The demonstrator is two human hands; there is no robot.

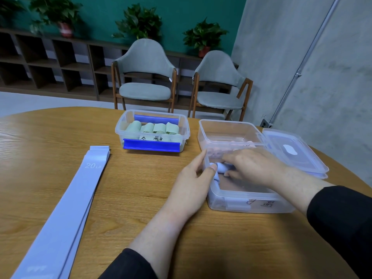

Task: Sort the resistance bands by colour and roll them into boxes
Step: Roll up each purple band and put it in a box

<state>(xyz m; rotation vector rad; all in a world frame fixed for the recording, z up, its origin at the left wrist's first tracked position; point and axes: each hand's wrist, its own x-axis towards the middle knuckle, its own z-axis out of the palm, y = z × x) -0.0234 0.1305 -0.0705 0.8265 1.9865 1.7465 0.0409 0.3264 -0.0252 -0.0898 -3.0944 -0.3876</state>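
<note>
A clear plastic box (pixel 247 200) sits in front of me on the wooden table. Inside it lies a rolled pale blue band (pixel 220 167). My right hand (pixel 253 164) reaches into the box, its fingers curled over that roll. My left hand (pixel 193 178) holds the box's left wall, thumb over the rim beside the roll. Behind it a second clear box (pixel 229 129) holds pink rolls (pixel 215 152), dimly seen through the plastic. A box with blue clips (pixel 151 145) at the middle holds several green rolls (pixel 155 128). Flat pale blue bands marked 20 LB (pixel 68 204) lie stacked at the left.
A clear lid (pixel 293 152) lies right of the boxes near the table's edge. Two grey chairs (pixel 147 77) stand beyond the table. Shelves and potted plants line the green back wall.
</note>
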